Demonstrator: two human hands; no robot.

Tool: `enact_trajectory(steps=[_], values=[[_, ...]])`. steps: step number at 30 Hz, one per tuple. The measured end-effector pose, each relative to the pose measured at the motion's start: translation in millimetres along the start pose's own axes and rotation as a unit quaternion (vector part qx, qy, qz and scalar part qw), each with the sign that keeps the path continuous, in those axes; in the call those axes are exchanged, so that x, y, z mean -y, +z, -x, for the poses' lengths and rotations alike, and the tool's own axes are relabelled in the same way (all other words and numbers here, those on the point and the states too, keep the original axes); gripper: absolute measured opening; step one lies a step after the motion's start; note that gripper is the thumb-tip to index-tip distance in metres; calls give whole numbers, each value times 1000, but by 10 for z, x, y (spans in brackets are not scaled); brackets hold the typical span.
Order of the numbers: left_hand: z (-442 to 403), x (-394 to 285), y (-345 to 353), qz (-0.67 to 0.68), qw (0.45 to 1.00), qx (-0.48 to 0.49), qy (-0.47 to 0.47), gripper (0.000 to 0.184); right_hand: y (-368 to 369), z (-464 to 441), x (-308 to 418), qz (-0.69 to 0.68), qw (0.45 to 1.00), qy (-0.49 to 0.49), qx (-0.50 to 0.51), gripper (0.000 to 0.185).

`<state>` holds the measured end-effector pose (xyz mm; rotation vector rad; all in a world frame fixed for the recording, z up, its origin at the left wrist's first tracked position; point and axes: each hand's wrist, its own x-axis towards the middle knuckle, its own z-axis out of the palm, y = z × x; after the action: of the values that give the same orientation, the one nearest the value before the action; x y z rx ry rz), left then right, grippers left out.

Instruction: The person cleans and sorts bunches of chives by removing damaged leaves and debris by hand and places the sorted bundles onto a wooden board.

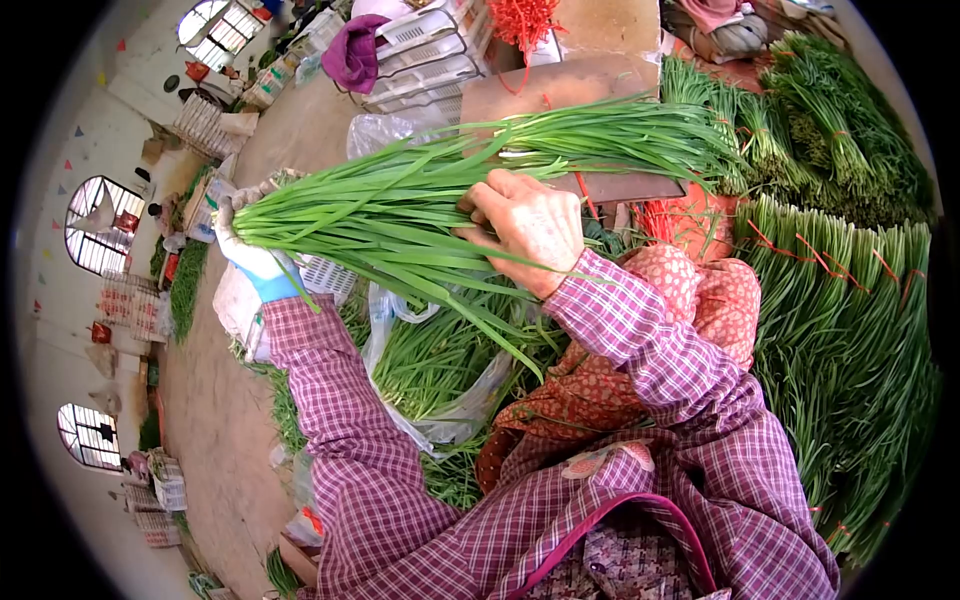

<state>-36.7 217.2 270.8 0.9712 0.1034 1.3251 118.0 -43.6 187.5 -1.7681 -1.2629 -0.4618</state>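
In the head view my left hand [243,243], in a white and blue glove, is wrapped round the base end of a loose bunch of garlic chives [370,205]. The long green leaves fan out to the right, some drooping. My right hand [530,225], bare, is at the leafy part of the bunch with its fingers curled in on some leaves. Its fingertips are partly hidden. Behind it, another pile of garlic chives [630,135] lies across a brown board [570,85].
Tied bundles of chives [840,290] are stacked at the right, with more greens [840,130] above. Loose greens [440,350] lie in a plastic bag below my hands. Red ties [525,25], white crates [425,60] and a purple cloth [355,52] are at the top.
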Motion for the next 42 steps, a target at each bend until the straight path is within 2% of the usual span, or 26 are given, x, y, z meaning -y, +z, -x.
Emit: enact_trajectory(steps=[2, 5, 8, 9, 10, 12, 13, 14, 17, 18, 19, 21, 22, 25, 27, 28, 31, 33, 39, 42], values=[[-50, -2, -96, 32, 998, 44, -26, 20, 23, -8, 23, 1, 1000, -2, -12, 16], [-29, -8, -104, 52, 996, 57, -39, 21, 79, 2, 25, 23, 999, -20, -33, 16], [-55, -7, -147, 87, 994, 53, -40, 22, 121, 9, 28, -10, 998, -22, -66, 12], [18, -4, -16, 62, 998, -6, -9, 21, 106, 21, 44, -75, 995, -17, -71, 10], [12, -3, -34, 64, 998, -4, -10, 21, 82, 33, 67, -138, 987, -12, -76, 9], [-85, 10, -190, 205, 975, 59, -60, 20, 1, 81, 111, -199, 973, -15, -114, 8], [-317, -1, -475, 229, 971, 59, -46, 19, -97, 110, 121, -216, 969, 0, -119, 7], [-291, -35, -459, 244, 966, 63, -52, 19, -191, 148, 113, -233, 964, 16, -123, 7], [-165, -110, -363, 281, 953, 103, -43, 20, -446, 269, -57, -255, 963, 30, -77, 10], [-143, -127, -351, 263, 959, 106, -5, 18, -536, 300, -121, -265, 962, 42, -55, 14], [-133, -132, -345, 245, 963, 108, 33, 17, -607, 336, -213, -243, 968, 52, -26, 19], [-132, -143, -336, 279, 950, 142, 23, 15, -721, 348, -367, -191, 977, 87, 20, 33], [-142, -145, -338, 311, 934, 176, 13, 13, -737, 358, -443, -151, 983, 103, 32, 29], [-214, -168, -406, 303, 930, 207, 5, 8, -776, 318, -480, -209, 970, 124, 23, 22], [-171, -159, -358, 316, 924, 217, -6, 6, -806, 285, -504, -187, 981, 22, 44, 19], [-173, -170, -351, 316, 924, 217, -7, 6, -788, 298, -516, -137, 987, 19, 85, 21], [-170, -186, -312, 320, 930, 180, -12, 5, -749, 300, -402, -132, 984, 4, 119, 22], [-151, -172, -296, 284, 944, 167, 26, 6, -752, 263, -334, -118, 986, 0, 116, 20], [-102, -178, -303, 283, 940, 190, 4, 6, -604, 286, -292, -108, 985, -6, 132, 16], [-75, -192, -290, 267, 950, 164, -14, 9, -474, 342, -267, -75, 990, -16, 122, 13]])
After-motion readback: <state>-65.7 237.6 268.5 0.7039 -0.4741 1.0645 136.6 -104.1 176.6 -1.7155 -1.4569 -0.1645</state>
